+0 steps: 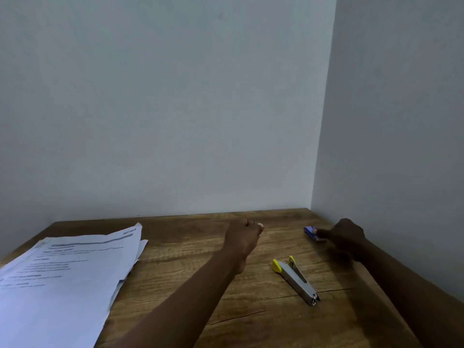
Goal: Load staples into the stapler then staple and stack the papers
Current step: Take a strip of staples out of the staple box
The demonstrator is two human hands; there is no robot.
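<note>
A silver stapler [296,278] with yellow ends lies on the wooden table [200,285], right of centre. A small blue staple box [310,232] sits near the table's far right corner. My right hand [345,237] reaches to that box and its fingertips pinch the box's near end. My left hand [242,238] hovers over the middle of the table with its fingers curled into a loose fist, and I see nothing in it. A spread pile of printed papers [57,280] lies at the left.
Grey walls close the table at the back and on the right, meeting in a corner just behind the staple box. The papers overhang toward the table's left front edge.
</note>
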